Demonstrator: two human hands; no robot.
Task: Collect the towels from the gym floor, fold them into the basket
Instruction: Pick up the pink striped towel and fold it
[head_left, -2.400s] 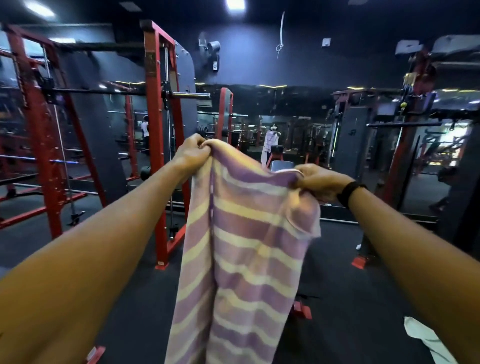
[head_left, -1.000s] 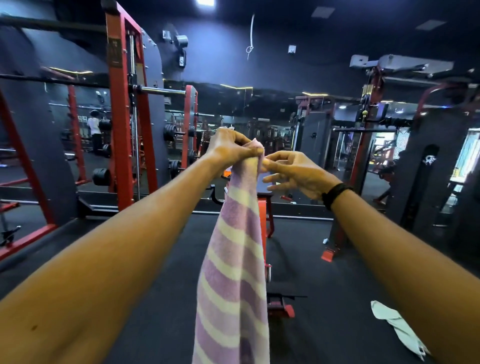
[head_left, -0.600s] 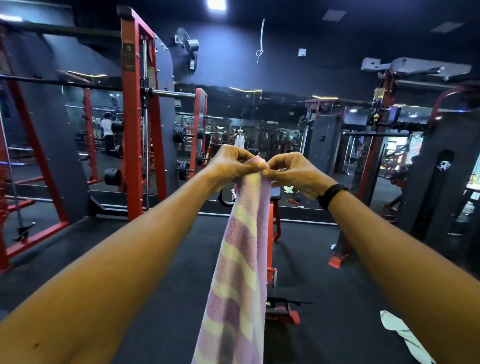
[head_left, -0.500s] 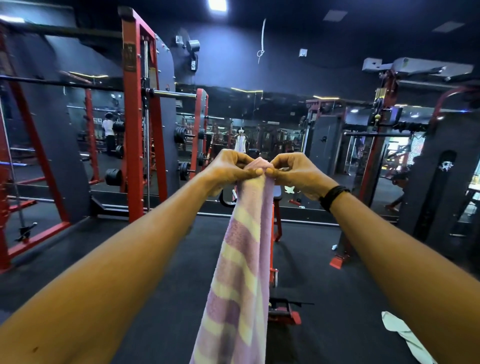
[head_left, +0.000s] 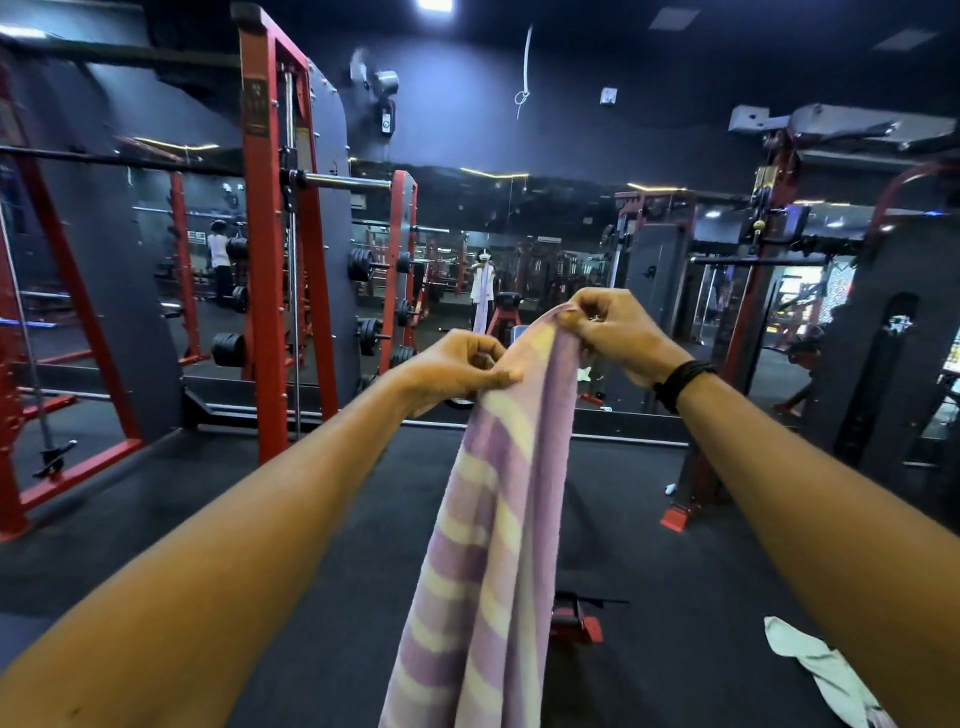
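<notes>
— We've got the striped towel (head_left: 498, 519) up at arm's length here, purple and pale yellow bands, hanging in one long narrow drape from the top edge down past the bottom of the view.

— And look how it hangs. Soft terry, no stiffness at all, light enough by our reckoning that a pinch carries it. It'll sag wherever we don't support it.

— So where do we take hold?

— The top corners, right where we have it. Our left hand (head_left: 457, 369) has its fingers curled, thumb and forefinger nipping the edge on the lower, near side. Our right hand (head_left: 613, 332) sits a little higher and further out, fingers bent around the bunched top fold, grasping cloth.

— Both hands closed on fabric, then, and close together, with the top edge running up between them.

— Right, the cloth passes under the left thumb, climbs to the right fingers, and the rest falls below both. Not slippery, we'd say; terry grips skin well.

— There's a white towel (head_left: 826, 675) down on the gym floor (head_left: 675, 597), lower right, well apart from us.

— No basket in sight from here.
</notes>
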